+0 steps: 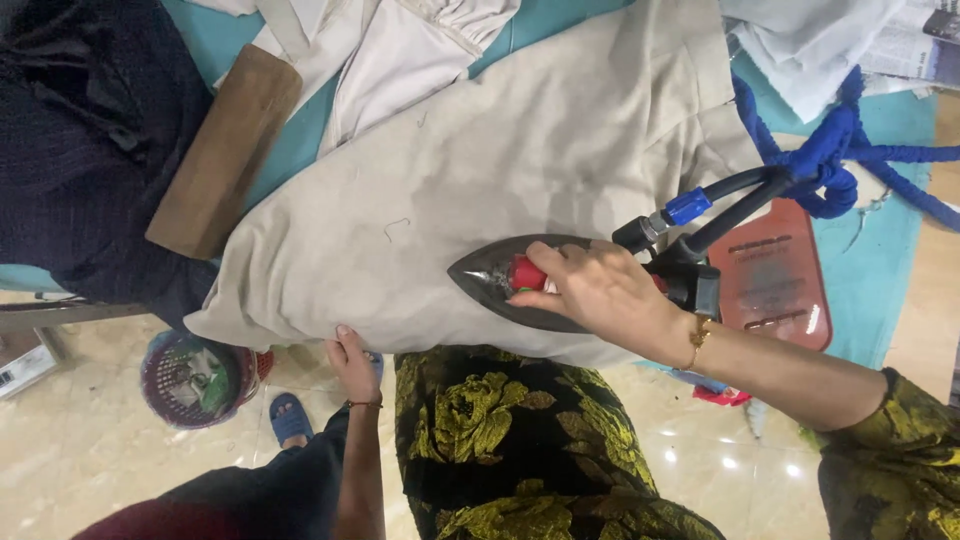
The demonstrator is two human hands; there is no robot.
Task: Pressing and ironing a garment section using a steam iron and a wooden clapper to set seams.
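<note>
A beige garment (480, 170) lies spread over the turquoise ironing table (215, 40). My right hand (600, 292) grips the red handle of a dark steam iron (490, 275), which rests flat on the garment near its front edge, tip pointing left. A black hose with a blue fitting (688, 206) runs from the iron's rear. My left hand (352, 362) holds the garment's near edge just left of the iron, fingers curled over the hem.
A red silicone iron rest (775, 275) lies right of the iron, below a blue rope (830, 150). A wooden block (225, 150) and dark cloth (80, 140) sit at the left. White fabric (400, 40) lies behind. On the floor are a basket (190, 380) and someone's blue-sandalled foot (290, 420).
</note>
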